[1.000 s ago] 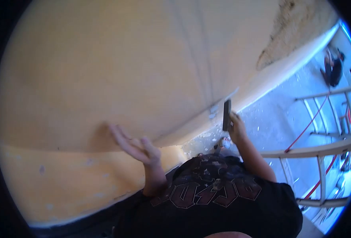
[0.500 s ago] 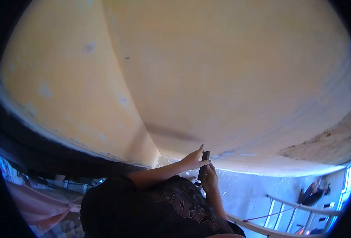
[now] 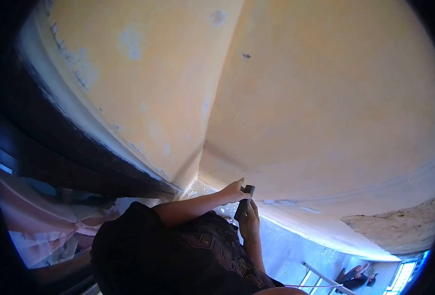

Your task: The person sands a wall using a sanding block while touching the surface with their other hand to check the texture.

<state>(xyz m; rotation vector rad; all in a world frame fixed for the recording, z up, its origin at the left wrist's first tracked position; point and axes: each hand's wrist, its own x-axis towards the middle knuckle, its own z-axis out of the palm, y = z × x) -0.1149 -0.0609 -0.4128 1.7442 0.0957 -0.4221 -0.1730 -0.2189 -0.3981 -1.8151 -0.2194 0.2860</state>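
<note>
Between both hands, in front of the dark shirt, is a small dark block-shaped object [image 3: 244, 206]. My left hand [image 3: 234, 191] has its fingers on the upper end of the block, with one finger pointing up. Lower down and to the right, my right hand [image 3: 250, 222] is wrapped around the block's side. A yellowish wall [image 3: 315, 98] with a corner and patches of worn paint rises in front of the hands.
A metal ladder [image 3: 315, 276] stands at the lower right, and another person [image 3: 356, 281] is beyond it. Pink curtain cloth [image 3: 35, 211] hangs at the lower left beside a dark opening. At the far right, a bright window [image 3: 403, 279] shows.
The view has turned, so the wall corner has shifted right and the ladder and other person sit lower. Both hands still hold the dark block, now slightly more tilted.
</note>
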